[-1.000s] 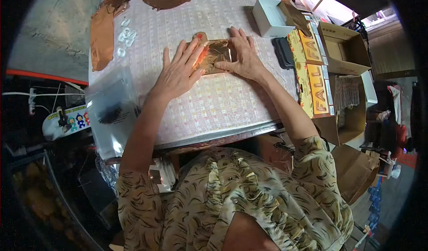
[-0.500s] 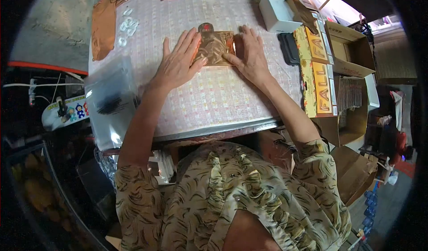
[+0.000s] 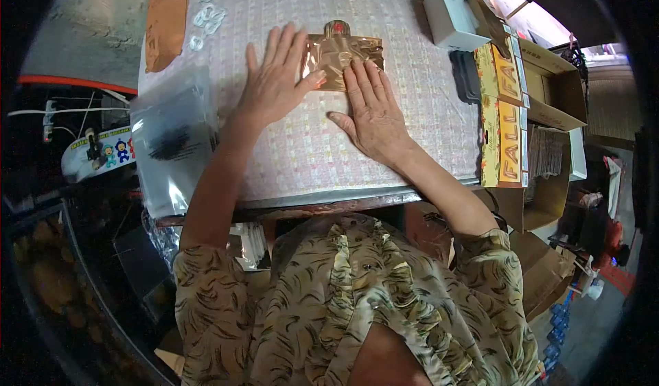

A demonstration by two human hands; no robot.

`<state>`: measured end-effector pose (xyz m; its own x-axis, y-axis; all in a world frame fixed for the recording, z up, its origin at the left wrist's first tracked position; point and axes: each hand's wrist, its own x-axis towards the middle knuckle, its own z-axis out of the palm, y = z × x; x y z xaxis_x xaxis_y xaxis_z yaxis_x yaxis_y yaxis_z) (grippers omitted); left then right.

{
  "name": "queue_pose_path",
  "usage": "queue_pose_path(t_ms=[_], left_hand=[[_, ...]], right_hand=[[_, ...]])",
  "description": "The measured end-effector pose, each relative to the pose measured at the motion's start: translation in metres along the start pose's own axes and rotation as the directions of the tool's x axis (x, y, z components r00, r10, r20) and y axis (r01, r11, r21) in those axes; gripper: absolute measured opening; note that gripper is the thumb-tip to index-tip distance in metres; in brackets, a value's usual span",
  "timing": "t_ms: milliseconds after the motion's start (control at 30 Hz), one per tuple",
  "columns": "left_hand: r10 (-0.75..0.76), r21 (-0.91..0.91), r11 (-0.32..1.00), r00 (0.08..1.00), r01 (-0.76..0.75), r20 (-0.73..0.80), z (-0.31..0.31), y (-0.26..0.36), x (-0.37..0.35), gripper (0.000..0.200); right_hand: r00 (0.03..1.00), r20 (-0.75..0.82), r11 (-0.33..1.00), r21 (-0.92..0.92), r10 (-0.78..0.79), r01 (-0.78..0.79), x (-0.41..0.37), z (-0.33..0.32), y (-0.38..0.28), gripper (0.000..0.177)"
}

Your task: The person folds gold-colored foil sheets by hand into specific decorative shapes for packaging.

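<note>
A shiny copper-coloured flat packet (image 3: 329, 56) lies on the patterned tablecloth (image 3: 302, 153). At its upper edge sits a rounded tab (image 3: 337, 28) with a red mark on it. My left hand (image 3: 273, 80) is spread out at the packet's left side, its thumb tip touching the lower left corner. With fingers stretched and flat, my right hand (image 3: 373, 111) rests its fingertips on the packet's lower right part. The right thumb points left over the cloth. Neither hand grips anything. What the packet contains cannot be made out.
Clear plastic sleeves (image 3: 171, 159) lie at the table's left edge. Small white rings (image 3: 209, 17) and brown material (image 3: 167, 22) are at the upper left. A white box (image 3: 453, 19), black trays (image 3: 465, 76), boxes lettered "FALL" (image 3: 509, 146) and open cartons (image 3: 549, 84) line the right side.
My right hand has moved from the packet's right edge down and left, its fingers now flat on the packet. More of the packet shows. The view has shifted slightly.
</note>
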<state>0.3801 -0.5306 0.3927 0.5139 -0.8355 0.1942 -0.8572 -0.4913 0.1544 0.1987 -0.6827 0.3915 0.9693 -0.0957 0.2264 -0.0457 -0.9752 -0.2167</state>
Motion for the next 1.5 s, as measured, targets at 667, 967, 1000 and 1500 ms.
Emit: queue_pose_path(t_ms=[667, 967, 1000, 1500], left_hand=[[-0.096, -0.212, 0.975, 0.984, 0.063, -0.15, -0.006, 0.024, 0.051, 0.046], [-0.205, -0.439, 0.886, 0.975, 0.149, -0.084, -0.007, 0.029, 0.052, 0.036], [-0.231, -0.526, 0.839, 0.967, 0.14, -0.111, -0.01, 0.033, 0.052, 0.035], [-0.179, -0.264, 0.958, 0.955, 0.114, -0.237, -0.003, 0.058, 0.048, 0.032]], right_hand=[[1.0, 0.011, 1.0, -0.015, 0.004, -0.004, 0.0, 0.0, 0.0, 0.086], [1.0, -0.023, 1.0, -0.006, -0.002, 0.002, -0.001, 0.002, 0.001, 0.087], [1.0, -0.027, 1.0, -0.004, 0.002, -0.002, -0.001, 0.002, 0.001, 0.087], [1.0, -0.001, 1.0, 0.007, 0.016, -0.016, -0.003, 0.006, 0.002, 0.088]])
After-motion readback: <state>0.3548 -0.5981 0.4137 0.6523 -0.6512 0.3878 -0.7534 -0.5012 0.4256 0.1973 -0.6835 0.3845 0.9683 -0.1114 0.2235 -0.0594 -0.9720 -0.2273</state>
